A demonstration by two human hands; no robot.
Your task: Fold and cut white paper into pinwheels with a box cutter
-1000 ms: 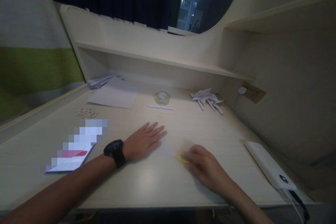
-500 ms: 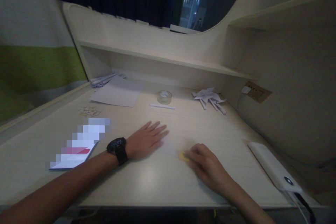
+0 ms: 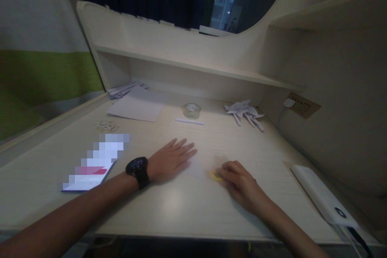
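My left hand (image 3: pixel 172 160) lies flat on the desk (image 3: pixel 169 213), palm down with fingers stretched, a dark watch (image 3: pixel 137 168) on its wrist. A pale sheet of paper (image 3: pixel 196 168), hard to tell from the desk, is partly under its fingers and reaches toward my right hand. My right hand (image 3: pixel 240 183) is closed, its thumb and fingers pinching a small yellow object (image 3: pixel 215 175) low over the desk, near the paper's right end. Blur and the fingers hide what kind of thing it is.
Beyond my hands lie a thin white paper tube (image 3: pixel 189 121) and a clear tape roll (image 3: pixel 191 111). Folded paper pieces (image 3: pixel 243 109) are at back right, white sheets (image 3: pixel 139 105) at back left. A lit phone (image 3: pixel 93 165) is left, a white power bank (image 3: pixel 320 193) right.
The whole view has shifted slightly, so everything sits a little further right. My left hand stays flat. My right hand still pinches the yellow object, with little movement over the desk.
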